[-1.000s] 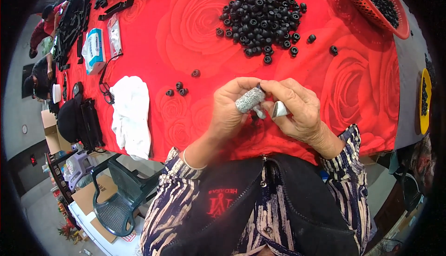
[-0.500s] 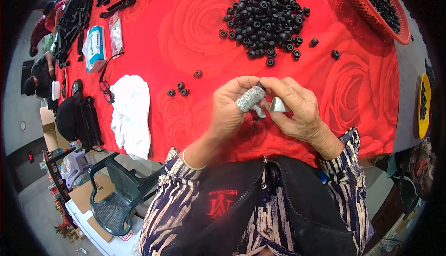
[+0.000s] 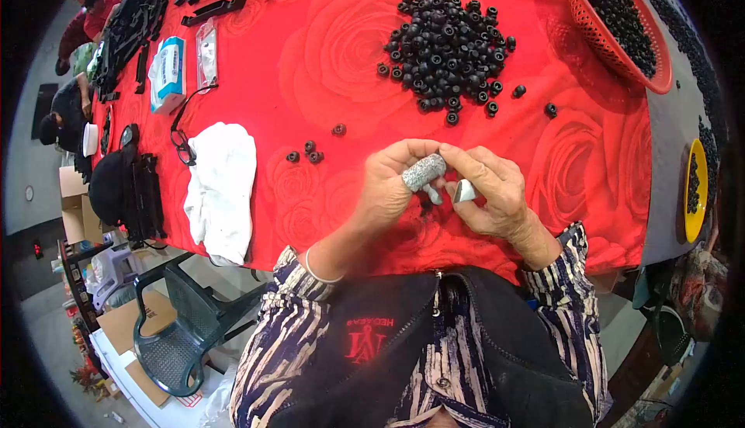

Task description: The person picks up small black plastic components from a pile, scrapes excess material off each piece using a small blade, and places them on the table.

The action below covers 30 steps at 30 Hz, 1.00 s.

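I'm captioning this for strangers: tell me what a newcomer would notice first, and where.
Probably the red rose-patterned cloth filling the middle, with a heap of small black pieces toward its top. Below the heap, the left hand and right hand are close together, a speckled grey wrap on the left. At top right sits a red basket.

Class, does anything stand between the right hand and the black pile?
Nothing visible does: only red cloth shows between the right hand and the pile. A loose part lies to the pile's right.
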Available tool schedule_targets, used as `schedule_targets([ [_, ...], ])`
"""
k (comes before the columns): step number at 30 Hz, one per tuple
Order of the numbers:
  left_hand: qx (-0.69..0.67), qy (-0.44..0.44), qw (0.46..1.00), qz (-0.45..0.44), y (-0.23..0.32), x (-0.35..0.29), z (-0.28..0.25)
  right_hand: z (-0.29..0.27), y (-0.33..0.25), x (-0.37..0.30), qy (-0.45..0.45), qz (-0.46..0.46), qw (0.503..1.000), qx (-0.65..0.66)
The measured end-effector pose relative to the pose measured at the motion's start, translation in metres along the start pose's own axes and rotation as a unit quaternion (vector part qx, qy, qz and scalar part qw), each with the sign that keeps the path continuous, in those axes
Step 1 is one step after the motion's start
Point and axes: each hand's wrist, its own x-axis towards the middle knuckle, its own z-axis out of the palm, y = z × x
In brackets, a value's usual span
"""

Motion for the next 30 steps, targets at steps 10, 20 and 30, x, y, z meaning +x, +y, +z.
schedule_targets([
  [10,0.021,0.015,0.997,0.070,0.005,0.005,0.001,0.002,-0.008,0.002,-0.033,0.068,0.997,0.009],
  [20,0.573,0.231,0.705,0.350,0.051,0.020,-0.035,-0.008,0.004,0.004,-0.001,0.075,0.995,-0.062],
  [30,0.750,0.312,0.533,0.237,0.071,0.008,-0.057,-0.012,0.009,0.006,0.049,0.092,0.991,-0.083],
])
